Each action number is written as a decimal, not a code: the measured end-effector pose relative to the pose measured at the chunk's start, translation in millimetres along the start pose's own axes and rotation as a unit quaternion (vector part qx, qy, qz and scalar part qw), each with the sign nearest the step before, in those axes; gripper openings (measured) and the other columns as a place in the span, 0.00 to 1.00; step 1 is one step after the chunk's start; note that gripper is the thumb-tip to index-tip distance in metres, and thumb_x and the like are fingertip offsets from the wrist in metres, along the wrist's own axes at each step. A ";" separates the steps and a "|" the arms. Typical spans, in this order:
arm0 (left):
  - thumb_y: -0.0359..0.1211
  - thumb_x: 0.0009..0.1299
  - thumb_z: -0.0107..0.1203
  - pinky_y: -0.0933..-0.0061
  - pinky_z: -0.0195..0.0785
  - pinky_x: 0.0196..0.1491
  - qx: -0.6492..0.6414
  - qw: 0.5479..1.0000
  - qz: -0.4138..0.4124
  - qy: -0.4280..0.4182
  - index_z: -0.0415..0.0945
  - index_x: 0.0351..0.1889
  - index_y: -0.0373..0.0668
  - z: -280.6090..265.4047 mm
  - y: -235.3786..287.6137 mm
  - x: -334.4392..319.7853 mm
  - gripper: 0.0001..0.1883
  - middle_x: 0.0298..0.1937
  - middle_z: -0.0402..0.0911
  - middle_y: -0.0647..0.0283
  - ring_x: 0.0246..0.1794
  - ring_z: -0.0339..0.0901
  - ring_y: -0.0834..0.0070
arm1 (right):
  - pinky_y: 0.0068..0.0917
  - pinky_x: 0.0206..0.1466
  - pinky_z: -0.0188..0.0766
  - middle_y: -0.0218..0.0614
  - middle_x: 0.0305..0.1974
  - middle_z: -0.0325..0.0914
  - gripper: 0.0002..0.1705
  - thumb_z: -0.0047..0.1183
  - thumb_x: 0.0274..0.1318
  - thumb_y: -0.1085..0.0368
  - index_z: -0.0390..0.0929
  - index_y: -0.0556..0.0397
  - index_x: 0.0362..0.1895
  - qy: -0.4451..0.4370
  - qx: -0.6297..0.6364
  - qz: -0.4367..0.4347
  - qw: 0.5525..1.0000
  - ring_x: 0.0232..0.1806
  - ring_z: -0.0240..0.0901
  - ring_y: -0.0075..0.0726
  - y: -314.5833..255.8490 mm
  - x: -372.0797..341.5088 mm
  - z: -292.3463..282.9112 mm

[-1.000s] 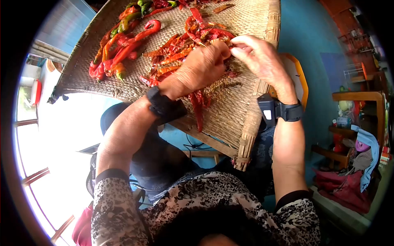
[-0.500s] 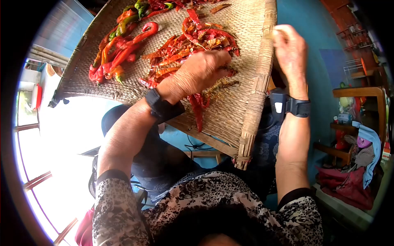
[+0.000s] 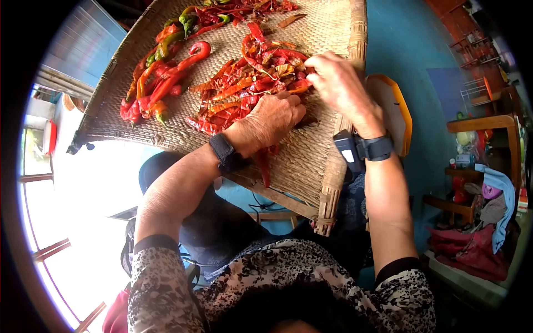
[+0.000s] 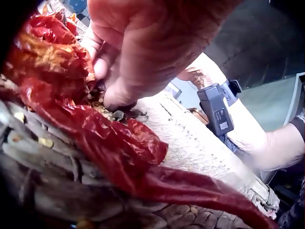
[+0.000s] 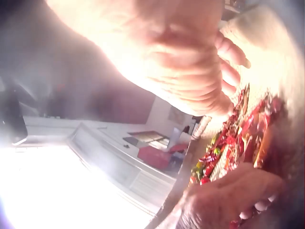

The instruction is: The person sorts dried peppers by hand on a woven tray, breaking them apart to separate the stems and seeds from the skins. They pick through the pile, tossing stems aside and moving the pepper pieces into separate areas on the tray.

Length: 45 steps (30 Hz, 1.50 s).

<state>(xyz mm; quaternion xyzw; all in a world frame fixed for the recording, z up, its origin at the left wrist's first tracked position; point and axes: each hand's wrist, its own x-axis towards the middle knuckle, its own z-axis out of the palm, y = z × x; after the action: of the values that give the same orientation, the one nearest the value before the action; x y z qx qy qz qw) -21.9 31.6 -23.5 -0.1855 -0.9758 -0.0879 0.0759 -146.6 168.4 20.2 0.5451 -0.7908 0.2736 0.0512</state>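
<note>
Wrinkled dried red peppers (image 3: 233, 91) (image 4: 119, 148) lie heaped on a woven tray (image 3: 327, 28). My left hand (image 3: 272, 122) (image 4: 157, 43) is at the pile's near edge, with curled fingers and thumb pinching small dark dried pepper bits (image 4: 97, 95). My right hand (image 3: 344, 89) (image 5: 162, 52) reaches over the pile's right side, its fingers loosely bent and apart, with nothing visible between them. One long red pepper (image 4: 190, 183) lies below my left fingers in the left wrist view.
Fresher red peppers (image 3: 172, 72) and green ones (image 3: 189, 21) lie at the tray's upper left. Right of the tray is an orange-rimmed container (image 3: 402, 116). A wooden chair (image 3: 483, 126) with cloths on it stands farther right.
My right hand swung out past the tray's right edge and has come back over the peppers. My left hand has shifted slightly toward my body.
</note>
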 end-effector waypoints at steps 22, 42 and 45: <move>0.32 0.69 0.52 0.69 0.72 0.39 -0.241 0.920 -0.270 0.152 0.77 0.47 0.36 -79.1 -43.2 -15.3 0.12 0.32 0.82 0.56 0.32 0.80 0.70 | 0.27 0.21 0.67 0.29 0.15 0.68 0.14 0.50 0.64 0.62 0.73 0.53 0.25 0.050 0.034 0.047 0.997 0.17 0.65 0.24 4.2 -13.0 -31.5; 0.31 0.66 0.60 0.76 0.68 0.31 -0.402 0.888 -0.190 0.115 0.77 0.39 0.38 -58.4 -12.4 0.5 0.08 0.24 0.77 0.64 0.25 0.72 0.82 | 0.26 0.32 0.75 0.40 0.27 0.80 0.11 0.58 0.56 0.66 0.77 0.58 0.42 0.057 0.296 0.049 0.952 0.29 0.78 0.31 -23.5 -11.3 -3.4; 0.32 0.67 0.60 0.76 0.68 0.30 -0.402 0.884 -0.210 0.116 0.77 0.40 0.37 -57.4 -13.7 -2.8 0.09 0.24 0.78 0.64 0.25 0.72 0.83 | 0.22 0.38 0.73 0.35 0.30 0.79 0.09 0.56 0.58 0.68 0.77 0.60 0.41 0.008 0.267 0.092 0.959 0.35 0.76 0.23 -34.7 -1.2 -9.2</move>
<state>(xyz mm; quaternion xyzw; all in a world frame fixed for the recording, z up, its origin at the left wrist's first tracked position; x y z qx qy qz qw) -17.9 6.6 29.8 0.0208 -0.8571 -0.5073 0.0872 -117.2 165.0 40.6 0.4619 -0.7353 0.4823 -0.1152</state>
